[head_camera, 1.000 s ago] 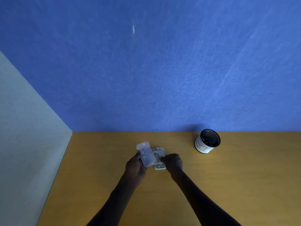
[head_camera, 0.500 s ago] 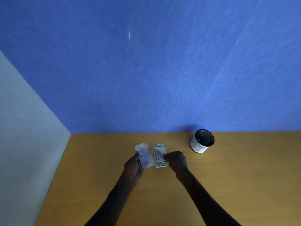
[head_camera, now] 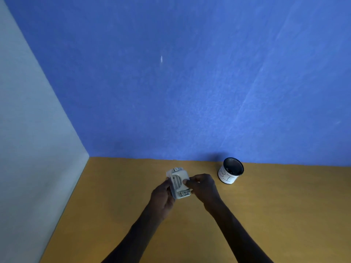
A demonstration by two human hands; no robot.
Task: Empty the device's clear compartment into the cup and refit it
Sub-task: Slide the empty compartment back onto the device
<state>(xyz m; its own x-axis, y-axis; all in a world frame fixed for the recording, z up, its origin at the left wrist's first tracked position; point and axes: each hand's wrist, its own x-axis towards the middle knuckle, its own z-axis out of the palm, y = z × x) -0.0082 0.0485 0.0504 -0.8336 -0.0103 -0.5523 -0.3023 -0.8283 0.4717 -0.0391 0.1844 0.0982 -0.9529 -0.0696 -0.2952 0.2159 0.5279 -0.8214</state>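
Observation:
A small white device [head_camera: 180, 184] with a slotted face is held above the wooden table [head_camera: 114, 215], between both hands. The clear compartment [head_camera: 169, 174] lies pressed against the device's left side; only a thin edge of it shows. My left hand [head_camera: 161, 196] grips the compartment side from the left. My right hand [head_camera: 203, 186] pinches the device's right edge with thumb and fingers. A white paper cup [head_camera: 230, 173] with a dark inside and handwritten marks stands upright to the right, near the wall.
A blue wall [head_camera: 190, 92] rises right behind the table's far edge. A pale grey panel [head_camera: 34, 149] closes off the left side. The table's left edge runs diagonally along that panel.
The clear compartment was held apart to the left of the device; now it lies against the device and both hands have closed in together. The view has shifted slightly.

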